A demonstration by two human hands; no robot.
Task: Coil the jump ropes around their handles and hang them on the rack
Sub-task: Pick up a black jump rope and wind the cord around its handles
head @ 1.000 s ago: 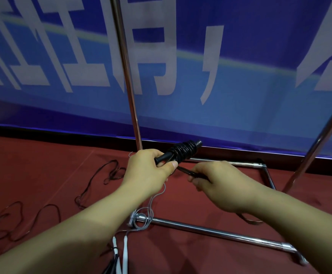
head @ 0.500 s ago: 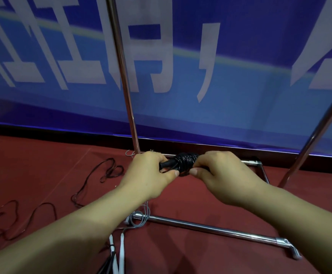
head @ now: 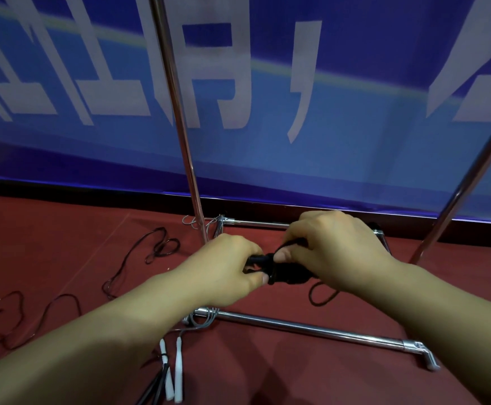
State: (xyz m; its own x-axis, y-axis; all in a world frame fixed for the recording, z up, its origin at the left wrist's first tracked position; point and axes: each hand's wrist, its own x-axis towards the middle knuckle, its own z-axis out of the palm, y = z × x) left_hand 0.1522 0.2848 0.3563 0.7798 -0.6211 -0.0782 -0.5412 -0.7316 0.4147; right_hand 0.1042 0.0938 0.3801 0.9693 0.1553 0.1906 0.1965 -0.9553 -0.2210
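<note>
While both hands meet above the red floor (head: 63, 223), one black coiled rope (head: 289, 273) sits between them, wound round its handles. The left hand (head: 224, 273) grasps the bundle's near end, fingers curled; the right hand (head: 335, 252) pinches the cord at the top of the coil, and one loose loop hangs below it. Behind stands a chrome rack (head: 180, 127): two uprights and two floor bars show. One dark rope (head: 127, 264) lies uncoiled on the floor to the left. Two white handles (head: 174, 372) lie below the left forearm, their grey cord looped about the near bar's end. A blue banner (head: 355, 135) covers the wall.
</note>
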